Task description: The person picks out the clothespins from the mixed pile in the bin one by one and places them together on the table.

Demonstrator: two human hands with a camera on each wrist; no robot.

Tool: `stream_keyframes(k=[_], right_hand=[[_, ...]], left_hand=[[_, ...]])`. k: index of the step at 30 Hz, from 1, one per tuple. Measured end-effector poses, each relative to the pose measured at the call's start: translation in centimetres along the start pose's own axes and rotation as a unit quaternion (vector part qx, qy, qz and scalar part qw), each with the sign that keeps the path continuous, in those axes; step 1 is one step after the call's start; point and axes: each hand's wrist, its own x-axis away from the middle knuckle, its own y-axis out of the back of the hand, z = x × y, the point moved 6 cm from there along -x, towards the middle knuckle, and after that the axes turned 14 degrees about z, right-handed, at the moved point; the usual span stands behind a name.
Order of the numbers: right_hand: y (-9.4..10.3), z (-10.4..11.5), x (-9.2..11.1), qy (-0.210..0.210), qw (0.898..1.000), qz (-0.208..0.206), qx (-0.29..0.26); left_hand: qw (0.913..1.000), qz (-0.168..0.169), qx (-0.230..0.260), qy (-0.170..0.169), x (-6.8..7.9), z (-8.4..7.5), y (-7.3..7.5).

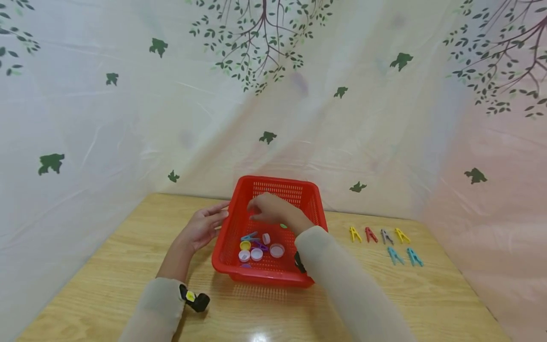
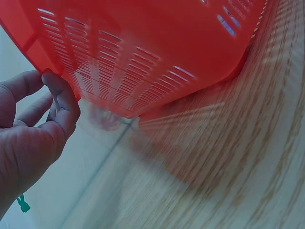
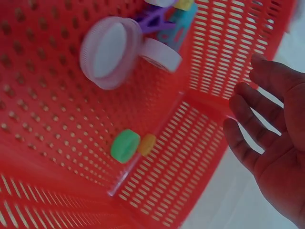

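Observation:
A red plastic basket with slotted walls stands on the wooden table. My left hand holds its left rim, thumb and fingers at the lip. Above the inside of the basket hovers my right hand, its fingers loosely bent and holding nothing in the right wrist view. In the basket's near part lie several bottle caps, among them a clear pinkish cap and a yellow cap, with a blue clothespin and a purple clothespin. A green cap lies near the far wall beside a small yellow-orange piece.
To the basket's right, several clothespins lie on the table in two rows: a yellow clothespin, a red clothespin, a grey one, another yellow, and two blue ones below. A pale curtain with leaf prints hangs behind the table.

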Motion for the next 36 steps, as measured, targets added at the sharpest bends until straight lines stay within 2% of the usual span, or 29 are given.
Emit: stream_keyframes(k=[10,13,17,22,25,30,36], right_hand=[[-1.8,0.0,-1.3,-0.015,0.999,0.041,0.024],[-2.1,0.2,-1.4,-0.012,0.998,0.053,0.017],[-2.8,0.1,-1.7,-0.029,0.996,0.080,0.000],[-3.5,0.1,-2.0,-0.051,0.993,0.100,0.037],[-3.8,0.4,-2.1,-0.051,0.990,0.113,0.062],[-4.4,0.5,-2.3,-0.052,0.986,0.136,0.074],[-4.9,0.3,-2.9,-0.039,0.985,0.139,0.096]], left_hand=[[1.0000,-0.003,0.001,0.001,0.0,-0.1,0.1],[1.0000,-0.002,0.000,-0.002,0.0,-0.2,0.0],[1.0000,-0.003,0.004,0.000,0.0,-0.1,0.1],[1.0000,-0.005,0.006,0.002,0.0,-0.1,0.2],[1.0000,-0.003,0.004,0.001,0.0,0.0,0.2],[1.0000,-0.002,0.003,0.000,0.0,0.0,0.2],[1.0000,-0.007,0.005,0.002,0.1,0.0,0.1]])
